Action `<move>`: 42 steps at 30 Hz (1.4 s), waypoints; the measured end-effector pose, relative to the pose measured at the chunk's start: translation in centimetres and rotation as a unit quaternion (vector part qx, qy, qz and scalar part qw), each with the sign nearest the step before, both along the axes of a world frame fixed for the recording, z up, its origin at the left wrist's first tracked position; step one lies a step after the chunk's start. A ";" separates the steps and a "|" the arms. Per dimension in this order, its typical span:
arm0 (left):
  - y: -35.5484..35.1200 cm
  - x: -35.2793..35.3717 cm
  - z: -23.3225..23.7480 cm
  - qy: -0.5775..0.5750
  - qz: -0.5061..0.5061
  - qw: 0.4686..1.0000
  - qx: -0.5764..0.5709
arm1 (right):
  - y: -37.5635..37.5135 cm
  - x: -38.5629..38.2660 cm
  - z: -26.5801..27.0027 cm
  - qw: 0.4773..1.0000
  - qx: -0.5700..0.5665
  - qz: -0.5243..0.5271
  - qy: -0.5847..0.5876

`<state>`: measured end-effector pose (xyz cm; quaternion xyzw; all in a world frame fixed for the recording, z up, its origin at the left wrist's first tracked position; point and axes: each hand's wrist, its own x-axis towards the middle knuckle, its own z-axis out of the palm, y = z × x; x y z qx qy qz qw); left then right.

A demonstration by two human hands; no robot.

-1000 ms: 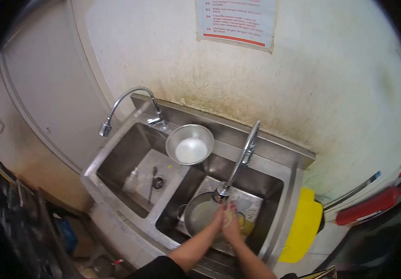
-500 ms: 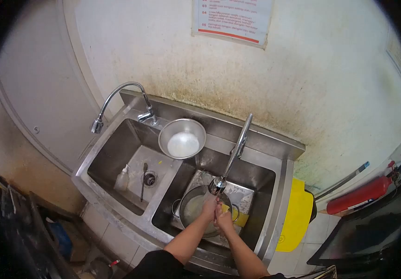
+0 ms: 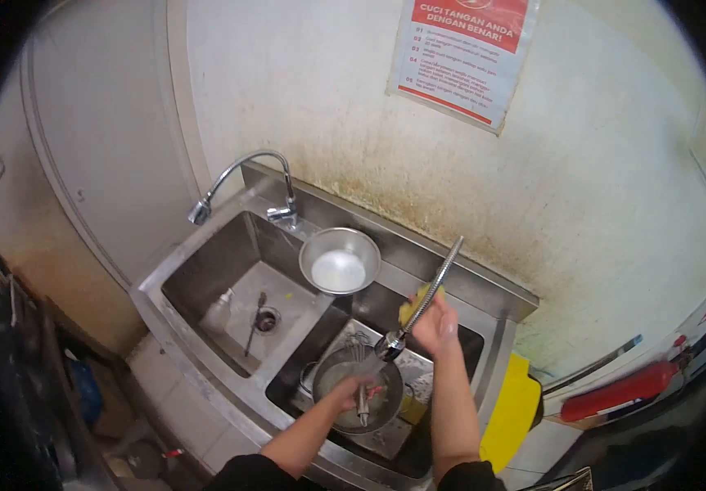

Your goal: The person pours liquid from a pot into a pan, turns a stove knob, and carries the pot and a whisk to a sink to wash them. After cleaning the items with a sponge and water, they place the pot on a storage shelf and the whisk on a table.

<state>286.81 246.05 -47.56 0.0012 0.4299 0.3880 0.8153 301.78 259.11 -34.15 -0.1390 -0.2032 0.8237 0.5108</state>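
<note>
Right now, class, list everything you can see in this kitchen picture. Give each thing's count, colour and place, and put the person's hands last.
Sink: 1, steel, two basins, against the wall
Curved tap: 1, chrome, over left basin
Hose tap: 1, chrome, over right basin
Bowl: 1, steel, on the divider between basins
Pan: 1, dark, in right basin
Bottle: 1, pale, in left basin
Utensil: 1, dark, in left basin by the drain
Poster: 1, red and white, on wall
Yellow item: 1, right of sink, kind unclear
Extinguisher: 1, red, far right
Whisk: 1, metal, over pan
Sponge: 1, yellow, raised by hose tap
Left hand: grips whisk
Right hand: holds sponge
</note>
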 end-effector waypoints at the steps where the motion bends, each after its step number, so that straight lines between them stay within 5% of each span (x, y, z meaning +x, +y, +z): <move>1: 0.1 -0.9 -1.1 0.013 0.000 1.000 -0.001 | 1.0 -0.9 1.7 1.000 -0.014 0.005 0.026; 3: -0.4 -2.4 -4.5 -0.184 0.008 0.982 0.045 | 3.2 -1.5 0.8 0.997 -0.003 0.024 0.072; 4: -1.2 -2.8 -4.2 -0.179 0.008 0.983 0.028 | 4.2 -1.3 -1.3 0.995 0.023 0.038 0.089; 6: -1.4 -2.9 -1.4 -0.130 0.006 0.991 -0.014 | 1.7 -2.6 -0.4 0.985 -0.090 -0.144 -0.043; 8: -1.9 -2.6 0.5 -0.092 0.032 0.995 -0.005 | 0.9 -1.5 -7.8 0.991 0.096 0.006 -0.096; 9: -2.2 -2.4 0.9 -0.052 0.056 0.997 0.022 | -4.2 -3.1 -4.5 0.961 -0.062 -0.046 -0.267; 10: -2.4 -2.2 0.9 -0.053 0.057 0.997 0.023 | -3.3 -2.5 -13.9 0.980 -0.071 0.032 -0.184; 11: -2.2 -2.2 1.0 -0.014 0.064 0.997 0.030 | -5.1 -2.7 -15.4 0.858 0.126 0.004 -0.498; 13: -1.4 -2.6 1.2 0.049 0.053 0.993 0.090 | -7.5 -4.3 -10.0 0.926 -0.010 0.079 -0.369; 14: -1.0 -2.7 0.6 0.053 0.054 0.992 0.102 | -6.3 -4.9 -15.0 0.915 0.049 0.068 -0.394; 16: 0.2 -2.9 -1.2 0.051 0.071 0.988 0.130 | -4.9 -7.4 -10.4 0.762 0.153 0.175 -0.604; 17: 0.5 -3.2 -1.4 0.041 0.064 0.992 0.097 | -4.0 -9.1 -11.2 0.763 0.159 0.173 -0.603; 19: 1.1 -3.2 -2.3 0.036 0.076 0.991 0.101 | -2.6 -11.8 -14.4 0.414 0.481 -0.019 -0.773; 22: 1.1 -2.9 -3.0 0.049 0.073 0.989 0.116 | -2.9 -11.1 -14.1 0.478 0.456 0.087 -0.746; 24: 0.7 -3.0 -3.1 0.066 0.057 0.988 0.128 | -3.2 -9.0 -14.1 0.635 0.459 0.205 -0.587; 26: 0.6 -2.6 -2.9 0.100 0.061 0.978 0.171 | -4.6 -6.0 -10.5 0.813 0.152 0.401 -0.393; 28: 1.3 -2.0 -3.8 0.132 0.057 0.959 0.244 | -5.8 -3.9 -9.9 0.818 0.182 0.331 -0.434; 32: 3.0 -1.0 -6.1 0.095 0.025 0.987 0.127 | -7.2 -1.8 -6.3 0.855 0.177 0.230 -0.429; 34: 3.7 -0.2 -5.6 0.067 0.003 0.990 0.127 | -7.0 -1.4 -8.4 0.826 0.190 0.178 -0.501; 35: 4.5 -0.6 -5.9 -0.036 -0.046 0.974 0.217 | -7.4 -1.0 -9.0 0.872 0.134 0.245 -0.402; 37: 4.3 1.1 -4.8 -0.033 0.020 0.984 0.175 | -7.3 0.2 -11.5 0.911 0.056 0.303 -0.275; 38: 3.9 1.9 -4.0 -0.025 0.087 0.987 0.135 | -7.6 0.3 -8.8 0.905 0.065 0.194 -0.374; 39: 3.7 2.5 -2.0 0.103 0.076 0.977 0.169 | -6.6 1.4 -10.3 0.872 0.127 0.143 -0.451; 40: 3.3 2.1 -1.9 0.105 0.071 0.979 0.159 | -6.5 1.2 -10.5 0.946 0.073 0.025 -0.316; 42: 3.1 0.7 -1.9 0.153 0.041 0.980 0.120 | -7.3 0.5 -4.5 0.971 0.005 -0.018 -0.237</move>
